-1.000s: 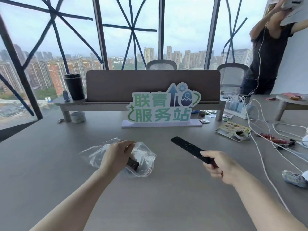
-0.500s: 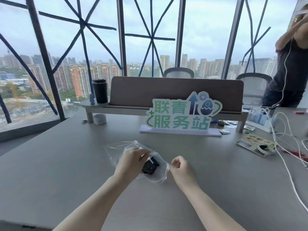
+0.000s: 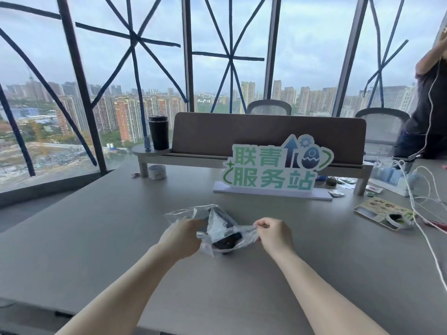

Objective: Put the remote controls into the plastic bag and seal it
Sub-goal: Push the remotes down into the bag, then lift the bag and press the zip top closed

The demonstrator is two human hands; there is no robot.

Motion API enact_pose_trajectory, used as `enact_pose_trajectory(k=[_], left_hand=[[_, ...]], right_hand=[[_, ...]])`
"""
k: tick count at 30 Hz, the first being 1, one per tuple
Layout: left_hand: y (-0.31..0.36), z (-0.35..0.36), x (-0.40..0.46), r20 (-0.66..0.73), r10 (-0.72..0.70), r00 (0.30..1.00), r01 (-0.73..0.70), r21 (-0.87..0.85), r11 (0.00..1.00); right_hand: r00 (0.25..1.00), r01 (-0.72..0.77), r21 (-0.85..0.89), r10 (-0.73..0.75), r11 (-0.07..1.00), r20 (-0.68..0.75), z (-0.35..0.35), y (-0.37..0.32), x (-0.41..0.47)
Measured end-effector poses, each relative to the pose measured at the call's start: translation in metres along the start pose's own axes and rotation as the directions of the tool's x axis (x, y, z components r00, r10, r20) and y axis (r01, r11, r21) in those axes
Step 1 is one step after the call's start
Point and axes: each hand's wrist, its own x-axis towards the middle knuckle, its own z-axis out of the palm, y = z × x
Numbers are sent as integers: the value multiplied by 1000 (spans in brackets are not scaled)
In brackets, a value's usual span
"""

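Head view: near centre of grey table point(image 3: 101, 238), clear plastic bag point(image 3: 212, 221) with dark remote controls point(image 3: 226, 240) inside; left hand point(image 3: 182, 238) clenched on bag's left edge; right hand point(image 3: 273, 232) pinching bag's right edge; green sign point(image 3: 275, 170) farther back.

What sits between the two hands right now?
In the head view, the plastic bag spans from the left hand to the right hand, with dark remote controls inside it. Both hands pinch its edges.
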Motion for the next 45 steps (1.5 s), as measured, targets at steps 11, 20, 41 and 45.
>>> enact_pose_trajectory(k=[11,20,41,45], left_hand=[[59,-151,33,-304,-75,950,-224,-827,515],[63,-98,19,-395,-8,919,-251,-599,760],[139,-101,4,-434,129,892,-409,-650,641],[141,-105,4,-435,147,888,-419,-634,650]], right_hand=[[978,165,619,-44,768,-205,-113,-134,5],[964,152,528,-7,836,-267,-131,-106,-7],[845,507,-385,-533,771,44,-156,-156,-39],[857,502,-342,-509,795,76,-161,-160,-35]])
